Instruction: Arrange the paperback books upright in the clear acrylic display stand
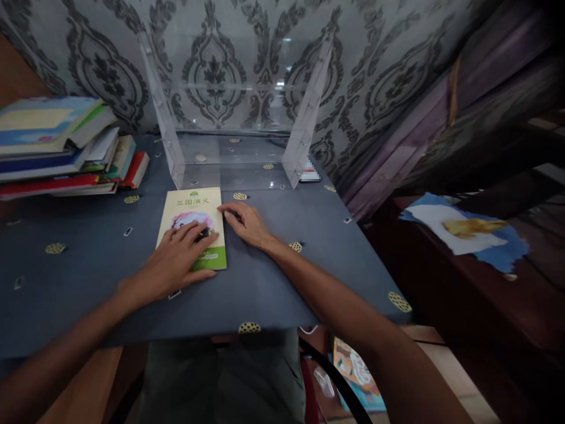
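Observation:
A cream and green book with a pink picture lies flat on the dark blue patterned tablecloth. Across its lower cover rests my left hand, fingers spread, thumb near the lower right corner. My right hand is at the book's right edge, resting on the cloth with its fingers curved and a gap between thumb and index finger; the index fingertip meets the book's edge. Just behind the book stands a clear acrylic rack with nothing on its shelves.
Several books are stacked at the back left. Patterned wallpaper rises behind the table. To the right, a blue and white cloth or paper lies on a dark red surface. Another book is below the table's front edge.

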The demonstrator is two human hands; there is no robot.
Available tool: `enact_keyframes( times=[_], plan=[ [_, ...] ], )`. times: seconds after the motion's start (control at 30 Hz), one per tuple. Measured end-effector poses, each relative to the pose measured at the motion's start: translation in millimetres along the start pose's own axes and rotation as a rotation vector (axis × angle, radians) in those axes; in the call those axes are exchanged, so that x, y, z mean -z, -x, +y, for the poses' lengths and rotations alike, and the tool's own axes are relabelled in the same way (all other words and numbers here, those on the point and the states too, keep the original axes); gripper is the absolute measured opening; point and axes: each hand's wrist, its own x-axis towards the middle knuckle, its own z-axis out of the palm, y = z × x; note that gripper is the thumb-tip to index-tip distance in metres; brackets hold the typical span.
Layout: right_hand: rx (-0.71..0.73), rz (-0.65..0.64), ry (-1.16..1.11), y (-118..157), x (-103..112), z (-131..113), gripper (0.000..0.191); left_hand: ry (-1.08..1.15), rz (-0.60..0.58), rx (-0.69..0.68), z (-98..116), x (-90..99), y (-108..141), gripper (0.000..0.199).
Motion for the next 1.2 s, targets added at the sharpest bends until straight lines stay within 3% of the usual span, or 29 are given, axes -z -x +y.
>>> enact_keyframes(
  times=[0.17, 0.47, 0.73, 0.83, 0.93, 1.03, 1.2],
  plan=[
    [0.030, -0.035, 0.030, 0, 0, 0, 0.026, 0.082, -0.030, -0.048, -7, 1.3, -11, 0.081],
    [0.004, -0.060, 0.051, 0, 2, -4, 0.028, 0.170, -0.002, -0.179, -4, 9.1, 14, 0.042],
    [0.022, -0.075, 0.098, 2, 0, -3, 0.026, 0.296, -0.020, -0.162, -3, 15.0, 24, 0.038],
    [0.091, -0.077, 0.193, 4, -1, -8, 0.022, 0.415, 0.003, -0.116, -20, 19.0, 20, 0.038],
    [0.196, -0.109, 0.303, 8, -5, -22, 0.021, 0.424, 0.137, 0.071, -43, 18.2, 15, 0.045],
    [0.366, -0.193, 0.335, 17, -16, -47, 0.024, 0.339, 0.216, 0.174, -60, 6.6, 14, 0.049],
    [0.657, -0.391, 0.331, 31, -47, -95, 0.027, 0.255, 0.242, 0.200, -67, -17.5, 15, 0.048]
  ],
)
